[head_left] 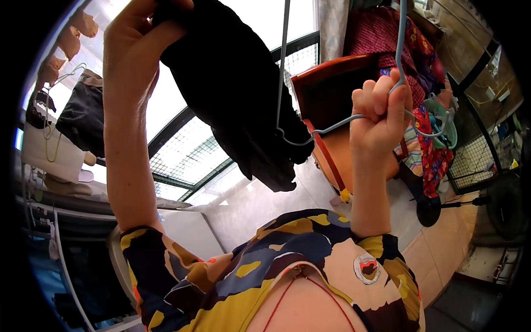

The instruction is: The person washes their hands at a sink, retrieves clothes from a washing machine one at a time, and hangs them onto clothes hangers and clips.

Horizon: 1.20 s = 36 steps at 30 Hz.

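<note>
High on the left, my left hand (pixel 133 41) pinches the upper part of a black garment (pixel 238 83) between thumb and fingers. The cloth hangs down in a long dark bundle, so its exact kind does not show. My right hand (pixel 379 113) is closed around a light blue wire clothes hanger (pixel 338 124), at its lower bar. One bent corner of the hanger touches or overlaps the garment's lower right side; I cannot tell whether it is inside the cloth. The upper ends of the hanger run out of the top of the view.
Behind the hanger stands a wooden chair (pixel 333 155) with patterned clothes (pixel 434 157) and green hangers (pixel 447 124) beside it. A dark fan (pixel 506 210) is at the right. Clothes, including a dark piece (pixel 83 113), hang at the left near the gridded window (pixel 191 149).
</note>
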Motion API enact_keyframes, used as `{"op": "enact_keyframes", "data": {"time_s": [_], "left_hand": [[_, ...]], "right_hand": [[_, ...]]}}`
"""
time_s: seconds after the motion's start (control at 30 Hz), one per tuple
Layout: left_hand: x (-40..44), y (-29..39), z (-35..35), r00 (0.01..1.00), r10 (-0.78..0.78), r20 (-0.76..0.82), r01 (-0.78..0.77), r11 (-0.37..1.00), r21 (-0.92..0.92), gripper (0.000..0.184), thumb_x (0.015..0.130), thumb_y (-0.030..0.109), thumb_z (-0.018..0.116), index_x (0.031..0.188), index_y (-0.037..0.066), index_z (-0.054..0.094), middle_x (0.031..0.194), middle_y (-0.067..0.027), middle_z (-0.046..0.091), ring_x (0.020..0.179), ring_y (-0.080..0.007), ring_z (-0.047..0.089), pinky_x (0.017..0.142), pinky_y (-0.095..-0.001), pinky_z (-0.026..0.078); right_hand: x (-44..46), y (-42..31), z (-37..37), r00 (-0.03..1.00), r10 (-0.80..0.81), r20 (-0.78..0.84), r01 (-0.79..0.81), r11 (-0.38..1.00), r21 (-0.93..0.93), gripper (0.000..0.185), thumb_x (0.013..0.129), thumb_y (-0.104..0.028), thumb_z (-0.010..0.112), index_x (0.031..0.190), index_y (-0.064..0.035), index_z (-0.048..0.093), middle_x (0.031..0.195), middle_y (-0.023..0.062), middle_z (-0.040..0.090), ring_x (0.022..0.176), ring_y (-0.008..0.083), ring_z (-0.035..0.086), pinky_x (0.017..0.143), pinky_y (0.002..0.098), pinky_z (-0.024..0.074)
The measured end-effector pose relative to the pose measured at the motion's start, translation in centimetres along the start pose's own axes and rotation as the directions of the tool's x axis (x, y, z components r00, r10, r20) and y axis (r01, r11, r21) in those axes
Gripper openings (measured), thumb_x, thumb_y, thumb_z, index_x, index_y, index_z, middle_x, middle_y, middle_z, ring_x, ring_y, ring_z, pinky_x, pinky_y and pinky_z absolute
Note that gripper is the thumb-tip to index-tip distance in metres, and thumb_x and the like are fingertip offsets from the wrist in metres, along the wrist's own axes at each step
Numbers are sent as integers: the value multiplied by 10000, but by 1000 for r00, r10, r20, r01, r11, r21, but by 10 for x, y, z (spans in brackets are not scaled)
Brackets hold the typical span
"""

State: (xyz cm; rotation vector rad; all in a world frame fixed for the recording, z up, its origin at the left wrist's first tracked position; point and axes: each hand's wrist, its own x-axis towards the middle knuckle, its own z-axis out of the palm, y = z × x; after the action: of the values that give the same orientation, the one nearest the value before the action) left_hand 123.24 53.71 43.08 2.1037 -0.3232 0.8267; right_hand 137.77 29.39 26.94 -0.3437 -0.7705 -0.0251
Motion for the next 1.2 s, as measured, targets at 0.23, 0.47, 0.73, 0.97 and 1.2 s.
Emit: {"op": "enact_keyframes", "data": {"time_s": [0.23,0.47,0.73,0.97,1.2], "left_hand": [[-3,-6,-28,976,4,-216,-19,997,-69,294,812,-66,507,1057,6,652,1116,-179,655,986,-216,664,914,-298,532],[-24,-23,-63,1000,24,7,-25,982,187,415,617,-202,397,909,22,587,1086,-94,631,1011,-160,602,883,-238,464],[-54,-40,-62,876,-212,434,-55,849,525,222,684,-161,625,807,24,613,1023,-64,634,932,-217,627,792,-301,531],[-53,-48,-55,933,-147,330,-29,881,473,185,693,-73,714,828,13,622,972,-56,619,858,-184,610,770,-273,527],[-33,-60,0,961,120,247,-169,967,189,206,777,-71,655,931,61,617,1061,-61,616,1019,-216,605,886,-319,527]], "right_hand": [[-38,58,-6,999,38,-19,-39,999,-33,198,970,-125,524,1035,41,611,579,-3,424,490,56,318,450,227,240],[-2,-5,-39,899,423,111,-328,820,-470,201,947,-121,575,1054,26,660,609,-13,483,504,43,380,443,189,248],[83,-74,3,693,660,290,-129,509,-851,149,927,-86,596,1008,2,684,584,-47,497,492,18,375,427,183,238],[91,-56,39,475,864,169,-60,223,-973,116,905,-74,603,929,0,689,629,-43,520,526,24,419,457,185,292],[92,-29,85,583,765,273,96,268,-959,181,934,-140,587,993,12,665,600,-46,492,516,13,419,472,178,332]]}}
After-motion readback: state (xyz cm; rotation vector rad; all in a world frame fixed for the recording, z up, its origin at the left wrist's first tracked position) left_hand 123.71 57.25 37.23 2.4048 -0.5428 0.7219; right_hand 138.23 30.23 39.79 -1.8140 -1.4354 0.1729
